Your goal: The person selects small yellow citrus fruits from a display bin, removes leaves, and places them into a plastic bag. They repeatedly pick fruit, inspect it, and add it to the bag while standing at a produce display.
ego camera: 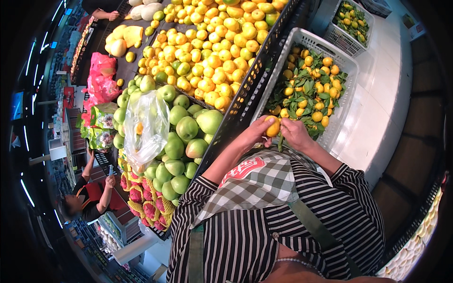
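My left hand point(257, 131) is closed around an orange mandarin point(273, 126) in front of my apron. Right beside it, my right hand point(294, 133) has its fingers pinched at the fruit's side, where a green stem or leaf point(280, 142) hangs down; what exactly those fingers grip is hidden. Just beyond both hands stands a grey plastic crate point(350, 67), holding many small mandarins point(317, 116) with leaves attached. To the left, loose yellow-orange mandarins point(216, 60) are heaped on the display behind a black perforated edge.
Green pears point(187, 127), a clear plastic bag point(147, 123) and netted dragon fruit point(149, 209) lie left. A second crate point(332, 39) of leafy mandarins stands at the top right. One person point(93, 198) is at lower left; another person's hand point(113, 15) shows at the upper left.
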### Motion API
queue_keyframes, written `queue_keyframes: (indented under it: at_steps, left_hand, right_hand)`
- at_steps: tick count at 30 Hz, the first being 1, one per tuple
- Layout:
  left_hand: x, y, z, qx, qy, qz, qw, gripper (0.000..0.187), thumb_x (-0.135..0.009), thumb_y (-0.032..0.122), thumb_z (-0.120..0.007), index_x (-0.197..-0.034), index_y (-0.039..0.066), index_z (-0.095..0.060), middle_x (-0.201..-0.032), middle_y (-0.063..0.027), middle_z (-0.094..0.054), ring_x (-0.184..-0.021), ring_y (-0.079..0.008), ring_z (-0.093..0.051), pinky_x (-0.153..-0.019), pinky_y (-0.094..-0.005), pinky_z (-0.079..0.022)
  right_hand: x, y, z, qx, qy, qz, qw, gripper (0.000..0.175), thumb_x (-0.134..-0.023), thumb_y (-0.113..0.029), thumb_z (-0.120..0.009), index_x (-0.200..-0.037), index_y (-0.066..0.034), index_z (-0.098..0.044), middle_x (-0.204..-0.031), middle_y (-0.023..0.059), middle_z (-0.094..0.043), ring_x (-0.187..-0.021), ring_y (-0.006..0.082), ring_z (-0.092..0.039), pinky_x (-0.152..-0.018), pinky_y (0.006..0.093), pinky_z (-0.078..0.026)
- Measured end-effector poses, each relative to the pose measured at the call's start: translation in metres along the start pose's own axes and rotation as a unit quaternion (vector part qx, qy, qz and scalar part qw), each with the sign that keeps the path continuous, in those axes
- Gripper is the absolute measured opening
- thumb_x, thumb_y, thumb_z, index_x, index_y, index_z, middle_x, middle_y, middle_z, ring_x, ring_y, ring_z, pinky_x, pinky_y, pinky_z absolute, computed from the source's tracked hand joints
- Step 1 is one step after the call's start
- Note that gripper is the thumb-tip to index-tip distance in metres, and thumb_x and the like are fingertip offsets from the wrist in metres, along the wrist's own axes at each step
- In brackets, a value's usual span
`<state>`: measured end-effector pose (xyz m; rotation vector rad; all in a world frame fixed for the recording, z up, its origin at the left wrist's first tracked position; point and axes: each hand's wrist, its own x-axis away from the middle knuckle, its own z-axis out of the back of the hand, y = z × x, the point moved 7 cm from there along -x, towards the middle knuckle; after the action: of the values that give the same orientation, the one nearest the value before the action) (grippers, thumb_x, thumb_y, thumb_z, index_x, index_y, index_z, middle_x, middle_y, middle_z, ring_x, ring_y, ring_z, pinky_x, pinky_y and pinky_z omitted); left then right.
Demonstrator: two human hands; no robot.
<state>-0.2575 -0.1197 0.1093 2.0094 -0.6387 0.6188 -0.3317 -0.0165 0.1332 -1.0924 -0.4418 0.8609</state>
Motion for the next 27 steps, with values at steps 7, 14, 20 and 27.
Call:
queue_keyframes:
  at_steps: [7,14,20,27]
  left_hand:
    - [0.035,0.059,-0.027,-0.524,0.074,-0.374,0.762,0.058,-0.067,0.005,-0.076,-0.119,0.005,-0.049,-0.114,-0.0141,-0.053,-0.103,-0.0322,-0.054,-0.088,-0.0359,-0.046]
    - [0.021,0.028,0.003,-0.043,0.03,-0.1,0.994,0.058,-0.087,0.028,-0.062,-0.131,0.002,-0.037,-0.107,-0.0141,-0.055,-0.092,-0.0208,-0.061,-0.084,-0.0316,-0.049]
    - [0.023,0.036,-0.007,-0.111,0.035,-0.224,0.967,0.045,-0.081,0.014,-0.069,-0.117,0.0,-0.046,-0.109,-0.0118,-0.054,-0.091,-0.0222,-0.059,-0.08,-0.0313,-0.05]
    - [0.058,0.066,-0.041,-0.598,0.124,-0.487,0.624,0.057,-0.057,-0.003,-0.073,-0.11,0.006,-0.054,-0.109,-0.0148,-0.052,-0.095,-0.0341,-0.054,-0.078,-0.0388,-0.047]
  right_hand:
    - [0.0,0.016,-0.005,-0.182,0.009,-0.065,0.981,0.015,-0.087,-0.012,-0.047,-0.081,0.0017,-0.048,-0.062,0.0111,-0.044,-0.056,0.0183,-0.045,-0.054,0.0311,-0.038]
    - [-0.005,-0.013,0.02,-0.037,0.039,0.077,0.996,0.01,-0.084,-0.009,-0.052,-0.08,-0.0004,-0.05,-0.065,0.0139,-0.049,-0.058,0.0294,-0.052,-0.053,0.0351,-0.04]
    - [-0.009,-0.018,0.018,-0.034,0.032,0.088,0.995,0.013,-0.083,-0.011,-0.054,-0.078,-0.0005,-0.049,-0.065,0.0145,-0.05,-0.057,0.0335,-0.053,-0.051,0.0373,-0.04]
    - [0.001,0.01,-0.002,-0.187,0.018,-0.049,0.981,0.025,-0.09,-0.023,-0.046,-0.078,-0.0009,-0.048,-0.062,0.0077,-0.041,-0.056,0.0171,-0.042,-0.054,0.0305,-0.037]
